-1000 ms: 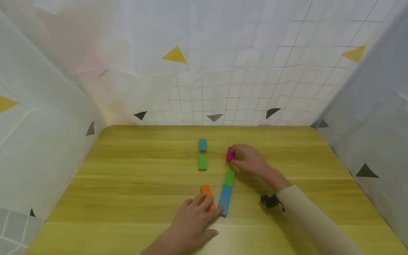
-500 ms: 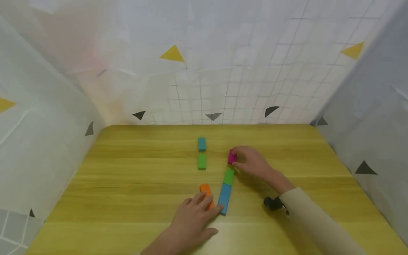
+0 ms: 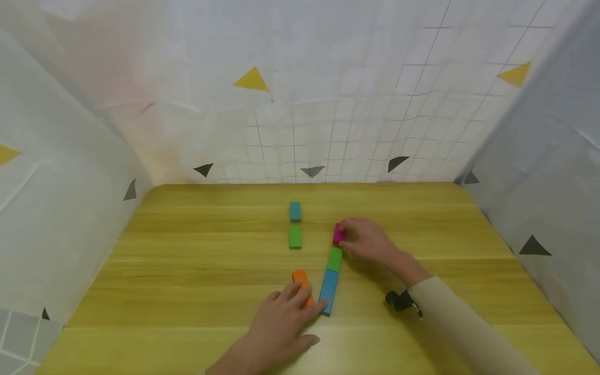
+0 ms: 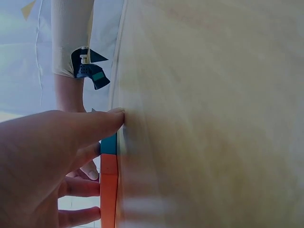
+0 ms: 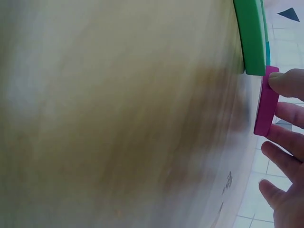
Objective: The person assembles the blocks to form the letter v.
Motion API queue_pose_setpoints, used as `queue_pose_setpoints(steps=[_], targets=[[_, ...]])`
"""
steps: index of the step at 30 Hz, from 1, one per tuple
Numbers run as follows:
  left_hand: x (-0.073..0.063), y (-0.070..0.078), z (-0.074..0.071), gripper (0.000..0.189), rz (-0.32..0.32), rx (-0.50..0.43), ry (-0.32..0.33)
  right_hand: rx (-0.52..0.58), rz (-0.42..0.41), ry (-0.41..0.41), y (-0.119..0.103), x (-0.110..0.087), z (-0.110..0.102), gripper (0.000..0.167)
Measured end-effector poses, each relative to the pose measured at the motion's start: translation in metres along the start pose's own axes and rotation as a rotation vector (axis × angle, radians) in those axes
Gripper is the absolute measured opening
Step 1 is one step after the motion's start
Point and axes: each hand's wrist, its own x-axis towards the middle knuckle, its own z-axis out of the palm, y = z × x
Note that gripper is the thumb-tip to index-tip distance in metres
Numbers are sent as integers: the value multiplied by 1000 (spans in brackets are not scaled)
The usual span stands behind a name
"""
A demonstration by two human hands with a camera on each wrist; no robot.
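Observation:
My right hand [image 3: 371, 242] pinches a magenta block [image 3: 337, 234] between thumb and fingers. In the right wrist view the magenta block [image 5: 267, 104] is tilted, one end right by the green block [image 5: 251, 40]. In the head view that green block [image 3: 334, 260] lies end to end with a longer blue block [image 3: 329, 289], forming a slanting row. My left hand [image 3: 281, 324] has its fingers spread, some resting on an orange block [image 3: 300, 277], another on the blue block's near end. The left wrist view shows the orange block [image 4: 109, 190] under the fingertips; the hand covers part of it.
A teal block [image 3: 295, 212] and another green block [image 3: 295, 238] lie one behind the other, left of the right hand. The wooden table [image 3: 197, 291] is walled by white sheeting [image 3: 187, 125] at the back and sides. A black wrist camera [image 3: 398, 300] hangs under the right sleeve.
The right hand has brought the magenta block nearer, to the far end of the green block. The left hand stays on the orange and blue blocks.

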Motion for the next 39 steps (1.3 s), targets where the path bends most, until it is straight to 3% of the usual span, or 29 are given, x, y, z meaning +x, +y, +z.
queue_pose_setpoints(steps=[14, 30, 39], targets=[[1, 0, -1, 63, 9, 6, 6, -5, 36, -16, -1, -5, 0, 23], [0, -1, -2, 62, 21, -11, 25, -18, -48, 36, -2, -9, 2, 18], [0, -1, -1, 62, 11, -36, -5, -33, -61, 50, -8, -14, 5, 17]])
